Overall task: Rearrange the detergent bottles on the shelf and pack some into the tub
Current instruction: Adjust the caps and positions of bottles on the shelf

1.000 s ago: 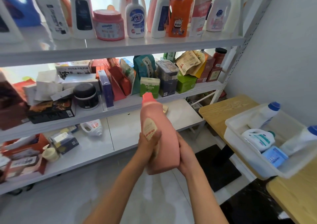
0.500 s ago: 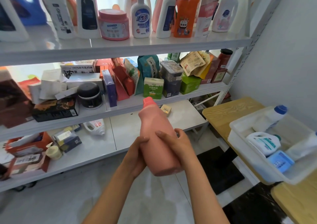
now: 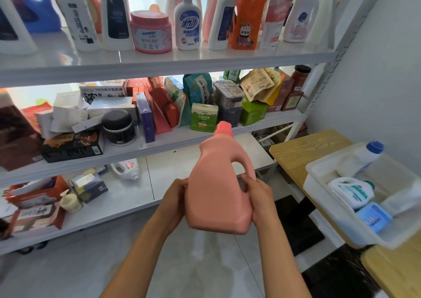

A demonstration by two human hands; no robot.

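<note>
In front of the shelf (image 3: 159,58), the pink bottle (image 3: 218,188) is held upright in mid-air by both hands. The left hand (image 3: 175,197) clasps its left side, its fingers hidden behind the body; the right hand (image 3: 257,197) wraps its grip around the lower handle side. The bottle's plain face shows no label. At right, the tub (image 3: 337,220) sits on a wooden surface (image 3: 303,149), cut off by the frame edge; three bottles and one blue pack can be counted inside, though a blurred white shape is hard to make out.
</note>
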